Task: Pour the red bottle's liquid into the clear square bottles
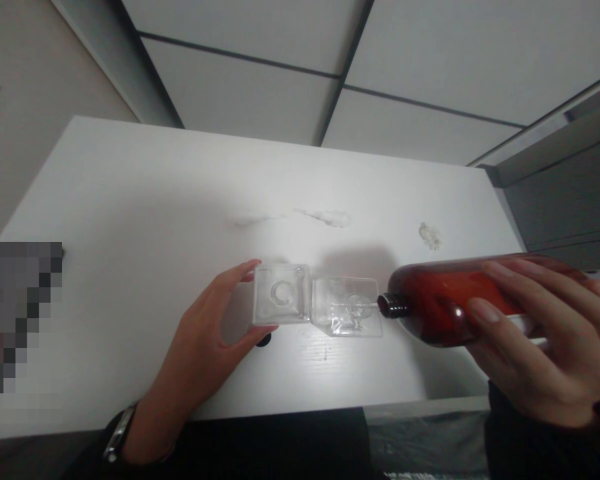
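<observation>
left hand (pixel 207 333): grasping the clear, square, glass-like container (pixel 281 293), fingers on its far side, thumb on its near side. right hand (pixel 555 333): wrapped round the translucent red-brown, round-shouldered bottle (pixel 440 293), tilted so its dark threaded neck (pixel 395 305) faces left.

position: the bottle's mouth is at the right edge of a second clear, square-edged container (pixel 325 310); the height gap cannot be judged, nor whether the two clear pieces are joined. a thin stream appears to leave the mouth. a small black round object (pixel 263 340) sits just near of the left thumb; wet-looking smears (pixel 330 218) mark the white rectangular table (pixel 130 267) farther off.

assessment: pouring, in this inspector's judgement, calls for slow tilt, mouth centred over the opening, and a firm left hold.
</observation>
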A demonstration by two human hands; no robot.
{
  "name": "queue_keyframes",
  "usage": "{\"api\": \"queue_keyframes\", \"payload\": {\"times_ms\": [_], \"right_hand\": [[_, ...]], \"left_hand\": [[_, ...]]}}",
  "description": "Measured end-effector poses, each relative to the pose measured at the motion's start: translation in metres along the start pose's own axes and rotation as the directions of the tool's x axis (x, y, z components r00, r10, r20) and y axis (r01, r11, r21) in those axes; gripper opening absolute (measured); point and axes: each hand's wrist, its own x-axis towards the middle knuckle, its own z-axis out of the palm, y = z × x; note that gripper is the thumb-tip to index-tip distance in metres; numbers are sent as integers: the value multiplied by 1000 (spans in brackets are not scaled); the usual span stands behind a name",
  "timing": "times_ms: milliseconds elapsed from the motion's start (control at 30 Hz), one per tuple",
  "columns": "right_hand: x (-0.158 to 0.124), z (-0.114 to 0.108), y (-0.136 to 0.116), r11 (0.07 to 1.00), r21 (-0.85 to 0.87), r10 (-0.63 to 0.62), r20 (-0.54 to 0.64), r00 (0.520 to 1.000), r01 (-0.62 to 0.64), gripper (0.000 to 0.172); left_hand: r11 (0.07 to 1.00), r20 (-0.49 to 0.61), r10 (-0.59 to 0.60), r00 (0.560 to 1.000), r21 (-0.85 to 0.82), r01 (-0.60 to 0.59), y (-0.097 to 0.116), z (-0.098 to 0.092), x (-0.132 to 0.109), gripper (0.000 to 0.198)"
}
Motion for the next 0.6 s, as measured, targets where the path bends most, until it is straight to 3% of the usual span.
{"api": "queue_keyframes", "payload": {"times_ms": [100, 600], "right_hand": [[-1, -3, 0, 1000, -13, 24, 51, 998, -23, 92], [3, -3, 2, 999, -16, -38, 19, 999, 38, 94]], "left_hand": [[1000, 18, -7, 1000, -2, 7, 1, -1, 1, 64], [1000, 21, 5, 1000, -12, -5, 1, -2, 1, 66]]}}
